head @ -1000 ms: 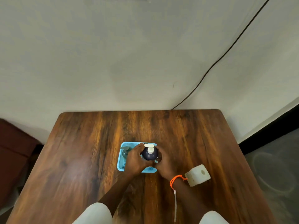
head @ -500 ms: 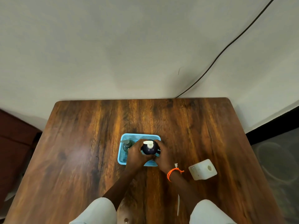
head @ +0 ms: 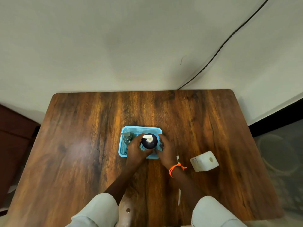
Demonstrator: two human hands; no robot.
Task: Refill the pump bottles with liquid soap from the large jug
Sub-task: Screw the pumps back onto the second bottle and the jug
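A blue mesh basket [head: 124,153] stands mid-table. Inside it on the right is a dark navy pump bottle [head: 148,144] with a white pump head, upright. A clear pump bottle [head: 127,138] stands in the basket's left end. My left hand [head: 136,149] is wrapped around the dark bottle's left side. My right hand [head: 166,149] curls at the bottle's right, by the basket's right rim, with a thin strip of blue showing between its fingers and the bottle. The white jug [head: 202,163] lies on its side to the right, its round opening uncapped.
The wooden table [head: 73,153] backs onto a pale wall [head: 131,46], down which a black cable [head: 218,53] runs behind the far right corner. Dark red furniture [head: 14,136] stands to the left. Grey floor [head: 282,158] lies beyond the right edge.
The view has tilted, so the table sits lower and nearer. Both hands stay around the dark bottle in the basket. My right fingers have eased slightly away from the bottle.
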